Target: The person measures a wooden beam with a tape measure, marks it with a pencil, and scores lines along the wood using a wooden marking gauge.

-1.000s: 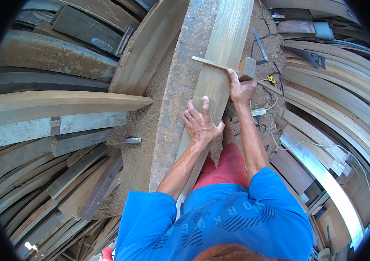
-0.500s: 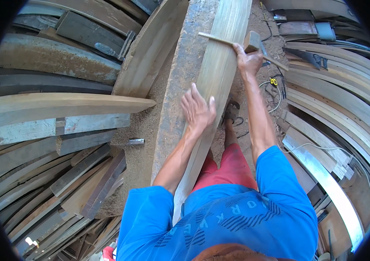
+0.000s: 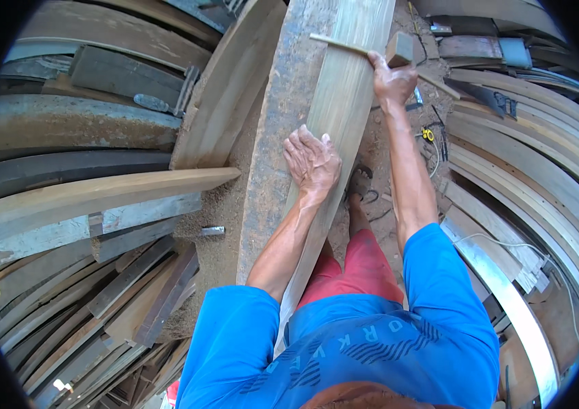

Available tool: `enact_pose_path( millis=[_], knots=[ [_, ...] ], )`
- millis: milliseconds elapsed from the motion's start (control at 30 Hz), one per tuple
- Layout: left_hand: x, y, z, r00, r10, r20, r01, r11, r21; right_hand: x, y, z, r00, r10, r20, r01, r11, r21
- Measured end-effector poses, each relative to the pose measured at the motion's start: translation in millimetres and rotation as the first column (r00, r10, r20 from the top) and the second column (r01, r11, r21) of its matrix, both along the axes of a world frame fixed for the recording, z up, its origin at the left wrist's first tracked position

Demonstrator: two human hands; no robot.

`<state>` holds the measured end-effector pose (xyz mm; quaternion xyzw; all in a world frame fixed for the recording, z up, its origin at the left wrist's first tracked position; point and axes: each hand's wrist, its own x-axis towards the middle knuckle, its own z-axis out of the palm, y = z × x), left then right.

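A long pale wooden plank lies lengthwise on a worn, sawdust-covered bench beam. My right hand is closed around a wooden marking gauge, a square block on a thin stick. The gauge's stick crosses the plank's face, with its far end past the plank's left edge and its block beside the right edge. My left hand rests on the plank nearer my body, palm down, its fingers flat toward the left edge and the thumb apart.
Stacked curved boards crowd the left side, and more planks line the right. A handsaw lies on the right stack. A yellow-and-black object with a cable is on the dusty ground. A small metal piece sits left of the bench.
My right hand and the marking gauge have shifted slightly farther away along the plank. The fingers of my left hand are drawn in a little, still on the plank.
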<state>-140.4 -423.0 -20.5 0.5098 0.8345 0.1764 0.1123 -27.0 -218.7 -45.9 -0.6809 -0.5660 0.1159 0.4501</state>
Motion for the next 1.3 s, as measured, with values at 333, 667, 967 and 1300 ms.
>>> enact_pose_path(
  millis=[333,667,967,1300],
  knots=[
    [-4.7,-1.4,-4.8,0.999,0.005,-0.045,-0.009,0.996,-0.090,-10.9,-11.8,5.7,0.987,0.080,-0.139,-0.070,0.995,0.074],
    [-2.4,0.7,-5.8,0.999,-0.021,-0.042,0.017,0.994,-0.109,2.6,77.8,-12.4,1.000,-0.012,-0.028,0.009,0.993,-0.120],
    [0.3,5.2,4.4,1.000,-0.021,-0.001,0.021,0.994,-0.111,5.5,131.5,-6.6,0.999,0.022,-0.044,-0.020,0.998,0.064],
    [-6.5,1.4,0.8,0.999,-0.012,-0.030,0.009,0.993,-0.118,-0.3,127.3,-4.2,0.993,0.100,-0.065,-0.107,0.988,-0.113]
  ],
)
